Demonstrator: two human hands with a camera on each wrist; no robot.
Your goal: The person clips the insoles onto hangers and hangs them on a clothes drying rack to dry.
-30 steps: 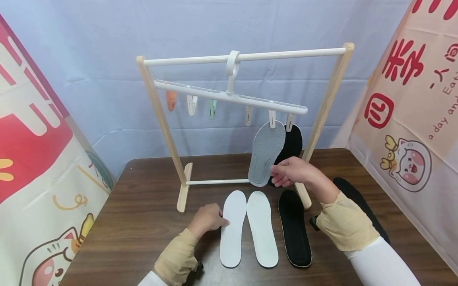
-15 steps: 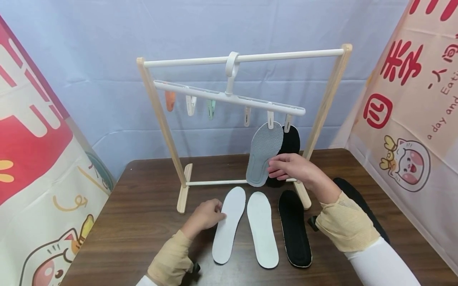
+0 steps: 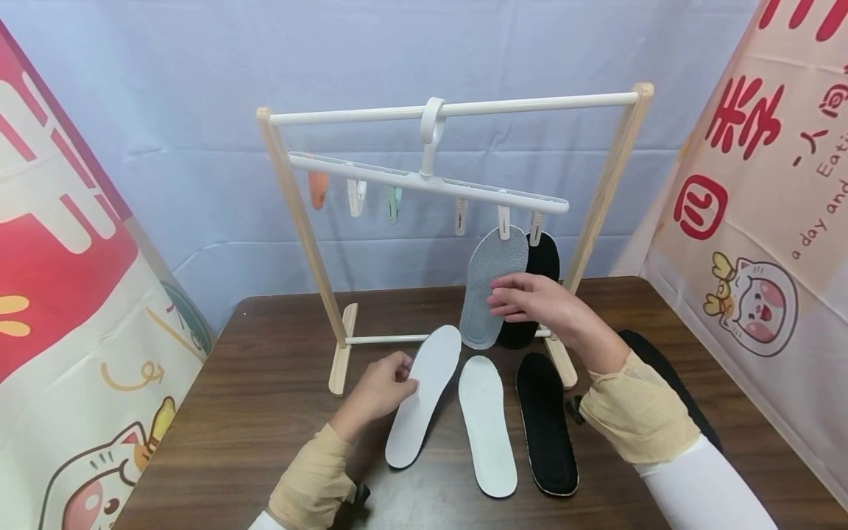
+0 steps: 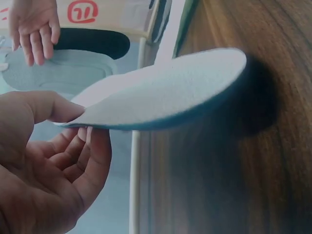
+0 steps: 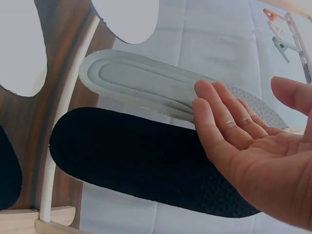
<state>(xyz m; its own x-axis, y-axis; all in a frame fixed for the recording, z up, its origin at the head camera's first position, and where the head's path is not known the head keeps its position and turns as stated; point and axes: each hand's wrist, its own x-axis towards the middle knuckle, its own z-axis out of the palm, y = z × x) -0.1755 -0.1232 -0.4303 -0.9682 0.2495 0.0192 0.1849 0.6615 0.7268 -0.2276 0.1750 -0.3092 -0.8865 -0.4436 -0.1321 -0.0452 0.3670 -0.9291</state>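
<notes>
My left hand point(image 3: 380, 388) pinches the left edge of a white insole point(image 3: 424, 397) between thumb and fingers. The left wrist view shows this insole point(image 4: 170, 92) raised above the wood, its underside edge bluish. With fingers extended and thumb apart, my right hand point(image 3: 539, 305) is in front of a hanging grey insole point(image 3: 486, 272); whether it touches is hard to tell. Behind the grey one hangs a black insole point(image 5: 136, 156). White clothespins point(image 3: 505, 222) hold both by their top ends. A second white insole point(image 3: 486, 427) lies on the table.
A wooden rack point(image 3: 294, 221) with a white top bar carries a tilted white hanger point(image 3: 397, 175). Orange, white and green clothespins point(image 3: 394, 204) hang at its left. A black insole point(image 3: 546, 427) and another black insole point(image 3: 662, 375) lie on the table point(image 3: 265, 442) at right.
My left hand has lifted the left white insole off the table, tilting its top rightward and away from the other white one. The right hand has risen slightly along the grey insole, its fingers straightening.
</notes>
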